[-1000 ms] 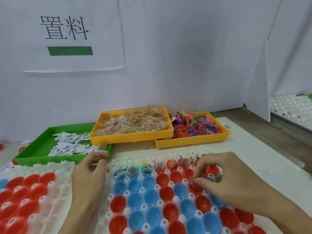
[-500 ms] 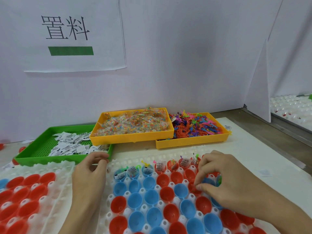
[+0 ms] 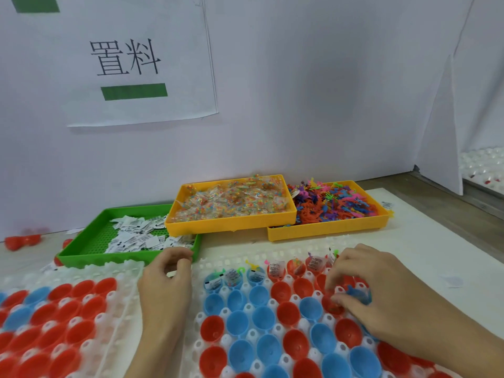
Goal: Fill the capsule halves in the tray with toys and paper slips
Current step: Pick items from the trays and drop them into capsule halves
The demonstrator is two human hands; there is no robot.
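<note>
A white capsule tray (image 3: 281,253) in front of me holds red and blue capsule halves (image 3: 263,317). Most of them are empty. The back row (image 3: 276,270) has slips and small toys in it. My right hand (image 3: 381,293) hovers over the right end of the second row with its fingers curled down. Its fingertips pinch at a red half (image 3: 331,308), and a blue toy (image 3: 357,293) shows under the fingers. My left hand (image 3: 166,285) rests on the tray's left edge, fingers curled toward the thumb. What it holds is hidden.
A green tray (image 3: 122,260) of paper slips, a yellow tray (image 3: 231,225) of bagged beads and a yellow tray (image 3: 327,232) of coloured toys stand behind. A second capsule tray (image 3: 120,271) lies at the left. White panels wall in the bench.
My right hand has moved down and slightly right over the second row, its fingertips lower into the halves. My left hand stays put. The view has tilted and come closer.
</note>
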